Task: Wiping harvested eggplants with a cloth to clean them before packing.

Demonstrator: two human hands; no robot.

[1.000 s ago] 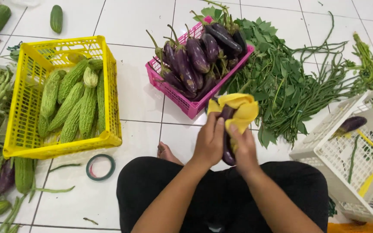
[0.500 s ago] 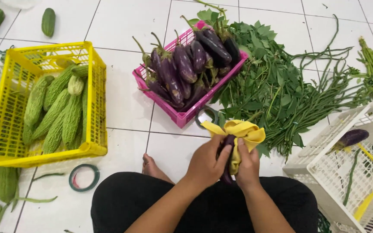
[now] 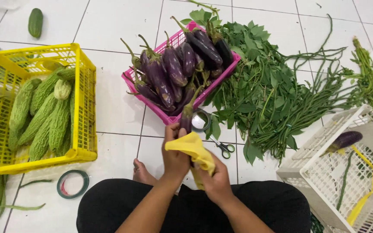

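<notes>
White tiled floor [image 3: 109,26], pink basket [image 3: 131,82], scissors [image 3: 223,147], leafy greens [image 3: 264,90]

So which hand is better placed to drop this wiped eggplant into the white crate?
Probably the right hand: the white crate sits on that side. But its grip is on the yellow cloth, while the left hand holds the eggplant, so it would need a handover first.
</notes>
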